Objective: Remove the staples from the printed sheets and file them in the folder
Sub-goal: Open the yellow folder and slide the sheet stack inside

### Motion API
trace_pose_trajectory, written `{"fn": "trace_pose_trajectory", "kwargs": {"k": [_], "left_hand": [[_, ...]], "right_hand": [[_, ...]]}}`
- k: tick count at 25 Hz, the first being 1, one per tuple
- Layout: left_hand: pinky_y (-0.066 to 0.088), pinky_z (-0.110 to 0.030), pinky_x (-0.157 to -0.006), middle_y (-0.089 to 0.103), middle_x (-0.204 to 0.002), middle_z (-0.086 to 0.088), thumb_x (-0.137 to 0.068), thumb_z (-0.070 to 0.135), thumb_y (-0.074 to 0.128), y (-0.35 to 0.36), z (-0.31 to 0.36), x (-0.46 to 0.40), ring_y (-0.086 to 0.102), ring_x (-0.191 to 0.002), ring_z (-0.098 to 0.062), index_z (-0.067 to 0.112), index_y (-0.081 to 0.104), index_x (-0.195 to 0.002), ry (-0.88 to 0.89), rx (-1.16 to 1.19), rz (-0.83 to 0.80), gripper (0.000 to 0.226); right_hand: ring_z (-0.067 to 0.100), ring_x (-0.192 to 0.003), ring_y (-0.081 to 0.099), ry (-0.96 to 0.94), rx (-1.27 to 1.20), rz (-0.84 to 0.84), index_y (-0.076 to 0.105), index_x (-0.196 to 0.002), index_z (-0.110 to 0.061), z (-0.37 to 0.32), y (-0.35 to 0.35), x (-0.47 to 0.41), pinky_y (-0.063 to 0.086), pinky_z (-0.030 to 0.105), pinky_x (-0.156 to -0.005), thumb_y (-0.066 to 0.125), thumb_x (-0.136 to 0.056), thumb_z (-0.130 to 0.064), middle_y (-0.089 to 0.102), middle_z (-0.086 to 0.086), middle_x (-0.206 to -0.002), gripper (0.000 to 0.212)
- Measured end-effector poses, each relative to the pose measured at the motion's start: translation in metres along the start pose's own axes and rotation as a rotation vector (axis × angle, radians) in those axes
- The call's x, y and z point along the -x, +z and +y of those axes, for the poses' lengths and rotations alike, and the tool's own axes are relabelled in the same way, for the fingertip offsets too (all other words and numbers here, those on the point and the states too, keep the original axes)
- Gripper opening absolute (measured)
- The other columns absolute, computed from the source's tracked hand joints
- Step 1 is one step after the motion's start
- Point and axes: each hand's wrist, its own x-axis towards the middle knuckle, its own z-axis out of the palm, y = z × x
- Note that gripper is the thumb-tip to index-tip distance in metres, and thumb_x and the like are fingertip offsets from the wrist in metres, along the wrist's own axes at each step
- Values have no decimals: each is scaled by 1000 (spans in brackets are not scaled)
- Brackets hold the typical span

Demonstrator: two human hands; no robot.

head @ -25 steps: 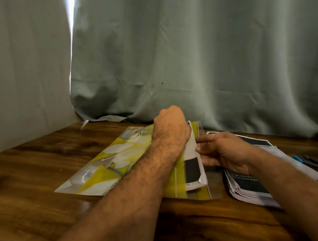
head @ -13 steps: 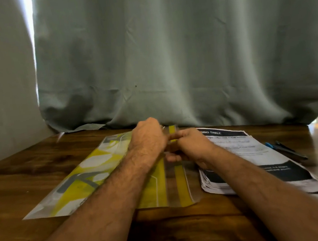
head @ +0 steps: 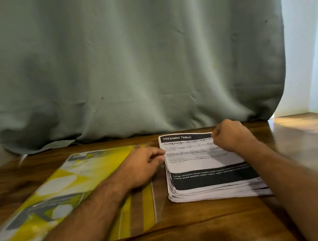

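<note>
Both hands sit at mid-frame, one on each side of the stack's left edge. My left hand (head: 142, 166) lies on the right part of the folder (head: 63, 191), left of centre, fingers loosely curled. Its fingertips reach the stack's left edge; I cannot tell whether they pinch a sheet or only touch it. My right hand (head: 229, 135) is right of centre, over the upper part of the stack (head: 208, 166). It is curled tight like a fist at the top sheet's upper right corner. The fingers are hidden from this side, so I cannot tell whether they hold the corner or a tool.

Position of parts, left to right:
1. Folder: yellow and clear, flat on the table (head: 214, 230), running from lower left toward centre.
2. Stack: printed sheets, just beside the folder's right edge, heading "DRESSING TABLE" at the far end.
3. Curtain (head: 128, 64): fills the upper frame behind both.

Step in hand, as I judge it: taking the next stapled set off the stack. Procedure:
1. Hold the stack's left edge down with the left hand, so that only the top set lifts.
2. Work at the stapled corner with the right hand. No staple is visible from here; locate it by touch first.
3. Pull the staple straight out, not sideways, or the corner may tear.
4. Keep the folder flat and its mouth clear for filing.
</note>
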Motion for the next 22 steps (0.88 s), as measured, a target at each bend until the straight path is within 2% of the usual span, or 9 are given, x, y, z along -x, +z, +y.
{"fn": "trace_pose_trajectory", "kwargs": {"k": [2,4,8,11,13,15,17,20,22], "left_hand": [[50,-26,-99,68,-126,16,-97,39,62,3,-4,-1,63,-107,1,29,66,-132,-31,16,-43,37],[49,-22,-97,66,-129,17,-94,44,65,3,-2,0,62,-110,2,33,64,-134,-46,20,-51,41],[35,-4,-74,63,-130,17,-95,39,66,4,6,3,54,-101,3,33,64,-133,-35,-59,3,38],[34,-3,-76,64,-133,17,-97,35,64,6,8,5,55,-106,4,31,67,-131,-32,-42,-5,34],[35,-4,-78,65,-132,18,-98,34,63,7,7,5,56,-109,5,31,68,-129,-48,-32,-21,32],[33,2,-73,66,-129,20,-98,34,63,7,5,5,57,-106,7,32,69,-128,-53,-20,-29,31],[34,4,-73,67,-127,21,-98,33,62,7,4,5,59,-106,8,31,69,-128,-50,-8,-42,31],[39,-3,-82,68,-125,20,-98,33,63,6,4,4,61,-108,7,31,70,-127,-60,12,-49,30],[41,-9,-87,68,-127,19,-98,34,63,6,4,4,61,-110,5,31,69,-128,-65,9,-54,31]], "right_hand": [[29,-96,65,42,115,33,70,-109,-16,8,-4,4,55,37,-84,62,-83,-25,69,8,-108,29],[30,-103,63,84,189,-4,64,-117,-12,11,-6,9,50,36,-83,62,-85,-28,65,11,-118,35],[26,-86,52,115,138,-22,62,-116,-9,12,-5,16,46,35,-77,63,-89,-26,64,11,-114,31],[25,-83,51,135,68,21,62,-111,-9,17,-8,15,45,34,-74,62,-90,-22,58,8,-97,24],[25,-82,53,161,15,8,63,-108,-8,20,-8,14,46,33,-73,63,-89,-21,58,8,-95,22],[26,-82,53,186,-35,-17,63,-104,-7,23,-7,11,46,33,-73,64,-88,-20,59,10,-97,21],[24,-79,53,214,-80,-27,60,-92,-8,26,-6,8,47,32,-71,66,-86,-19,57,6,-89,14],[15,-64,49,258,-146,-16,50,-73,-9,29,-5,5,42,27,-61,68,-87,-18,52,2,-74,25],[13,-63,48,286,-210,-28,50,-73,-11,31,-7,3,39,27,-54,69,-87,-19,53,2,-74,26]]}}
